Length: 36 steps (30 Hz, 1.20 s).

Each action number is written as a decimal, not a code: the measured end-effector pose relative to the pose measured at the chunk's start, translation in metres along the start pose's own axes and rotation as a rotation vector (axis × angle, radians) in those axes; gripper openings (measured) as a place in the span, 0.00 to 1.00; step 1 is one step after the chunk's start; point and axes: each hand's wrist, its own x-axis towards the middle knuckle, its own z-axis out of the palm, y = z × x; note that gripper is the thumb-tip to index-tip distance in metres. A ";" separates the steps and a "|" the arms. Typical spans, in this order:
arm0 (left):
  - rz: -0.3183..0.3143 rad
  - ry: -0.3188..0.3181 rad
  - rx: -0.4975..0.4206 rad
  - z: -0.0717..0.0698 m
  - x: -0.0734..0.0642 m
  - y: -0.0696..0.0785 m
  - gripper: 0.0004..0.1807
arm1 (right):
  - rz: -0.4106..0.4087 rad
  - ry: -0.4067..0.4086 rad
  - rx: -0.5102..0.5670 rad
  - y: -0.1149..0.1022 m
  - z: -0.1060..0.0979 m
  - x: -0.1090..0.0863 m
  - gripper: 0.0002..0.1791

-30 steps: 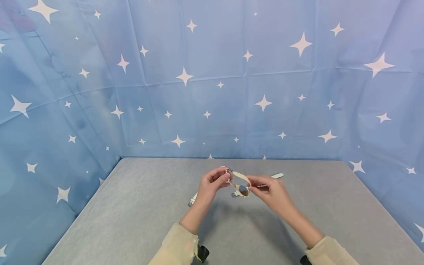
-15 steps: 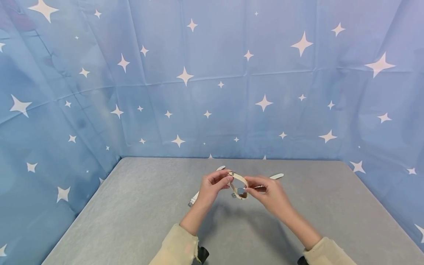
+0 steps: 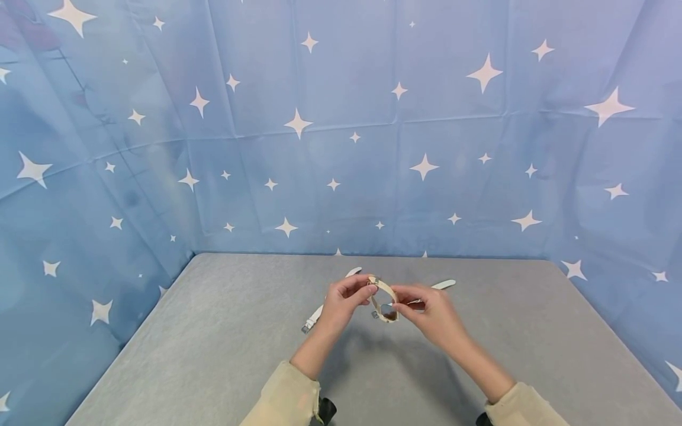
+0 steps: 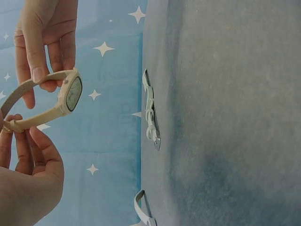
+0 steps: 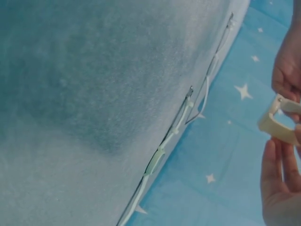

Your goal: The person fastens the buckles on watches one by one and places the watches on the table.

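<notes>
A cream wristwatch [image 3: 391, 317] hangs in the air between both hands, its strap bent into a loop. My left hand [image 3: 341, 303] pinches the strap at the buckle end, fingertips covering part of it. My right hand [image 3: 430, 307] pinches the strap beside the case, thumb below and index finger on top. In the left wrist view the watch's round dial [image 4: 74, 93] faces away from the loop, and the strap's keeper sits at the left fingers [image 4: 23, 150]. The right wrist view shows the case [image 5: 269, 123] edge-on between the two hands.
Two other pale-strapped watches lie on the grey table [image 3: 213, 355] behind the hands: a white one [image 3: 313, 320] at left and another [image 3: 444, 284] at right, both partly hidden. A blue star-patterned curtain [image 3: 373, 201] rises along the table's back edge.
The loose strap end has met the buckle part at the left fingers, so the loop looks closed. The watch has tilted, and the right hand has shifted slightly left.
</notes>
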 end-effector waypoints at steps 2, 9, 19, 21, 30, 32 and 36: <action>0.008 -0.003 -0.005 0.000 0.000 0.000 0.15 | -0.003 0.000 0.004 -0.001 0.000 0.000 0.17; 0.023 0.018 -0.023 0.002 0.000 -0.002 0.14 | 0.025 -0.007 0.002 -0.003 0.002 0.000 0.17; 0.028 -0.021 -0.009 0.005 -0.003 -0.003 0.13 | 0.009 -0.005 0.002 -0.004 0.003 0.001 0.17; 0.031 -0.017 -0.007 0.006 -0.003 -0.004 0.13 | 0.005 -0.002 0.004 -0.005 0.003 0.001 0.17; 0.074 -0.009 0.058 0.012 -0.004 -0.006 0.09 | 0.012 -0.026 0.014 -0.009 0.002 0.003 0.17; 0.070 0.012 0.079 0.013 -0.004 -0.005 0.08 | 0.024 -0.024 0.030 -0.010 0.001 0.004 0.16; 0.060 0.031 0.122 0.014 -0.005 -0.003 0.07 | 0.028 0.010 0.023 -0.013 -0.003 0.005 0.13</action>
